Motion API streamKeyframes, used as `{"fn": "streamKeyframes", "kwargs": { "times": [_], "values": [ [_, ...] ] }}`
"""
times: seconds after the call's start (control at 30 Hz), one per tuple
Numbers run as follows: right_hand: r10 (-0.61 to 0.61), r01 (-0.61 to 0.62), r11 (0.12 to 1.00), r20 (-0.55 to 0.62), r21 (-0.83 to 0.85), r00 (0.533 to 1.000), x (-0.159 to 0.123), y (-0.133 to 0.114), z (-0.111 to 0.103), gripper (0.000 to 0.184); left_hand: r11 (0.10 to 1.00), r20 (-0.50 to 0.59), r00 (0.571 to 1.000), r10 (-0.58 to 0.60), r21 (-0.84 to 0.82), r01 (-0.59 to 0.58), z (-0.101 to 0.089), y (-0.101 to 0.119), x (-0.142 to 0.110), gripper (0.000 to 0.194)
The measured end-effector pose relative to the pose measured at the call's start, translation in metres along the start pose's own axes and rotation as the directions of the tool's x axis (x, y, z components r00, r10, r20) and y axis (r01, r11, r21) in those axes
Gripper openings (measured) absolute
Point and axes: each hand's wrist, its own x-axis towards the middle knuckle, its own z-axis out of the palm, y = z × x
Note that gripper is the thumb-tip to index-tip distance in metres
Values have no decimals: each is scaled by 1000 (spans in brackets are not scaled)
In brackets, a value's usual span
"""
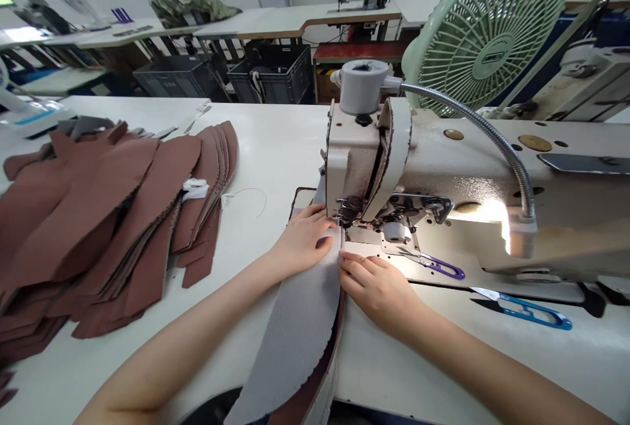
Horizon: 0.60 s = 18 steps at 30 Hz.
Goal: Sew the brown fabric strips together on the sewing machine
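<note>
Grey piece: just one (300, 320), lying under both hands and running in at the needle area of the sewing machine (361, 156). Long axis goes from the machine back toward the person, angling a bit left, narrow end at the machine. Ribbed-looking fabric, wide and curved, right edge kinda scalloped, with brown material (315, 379) underneath.
Left hand: one (305, 241), pretty open, fingers spread and palm down on the grey piece.
Right hand: one (378, 287), fingers together and loosely bent, tips at the piece's right edge; can't tell if it's pinching, thumb's hidden.
Snips: two, metal blades pointing left, one purple-handled (443, 266), one blue-handled (534, 310).
Brown stack: loads of curved, matte panels (98, 202) overlapping on the left, too many to count.
Fan: one big green one (492, 51) behind the machine, round slotted plastic grille.
</note>
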Motion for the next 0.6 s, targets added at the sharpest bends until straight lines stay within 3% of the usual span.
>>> {"fn": "streamKeyframes", "kwargs": {
  "times": [0.37, 0.6],
  "values": [
    [1, 0, 1000, -47, 23, 999, -2, 0, 3, 22, 998, 51, 999, 7, 58, -10, -9, 6, 1, 21],
    [-15, 16, 999, -26, 36, 1000, 0, 3, 3, 20, 991, 154, 987, 51, 112, -69, -20, 7, 7, 17]
  ]
}}
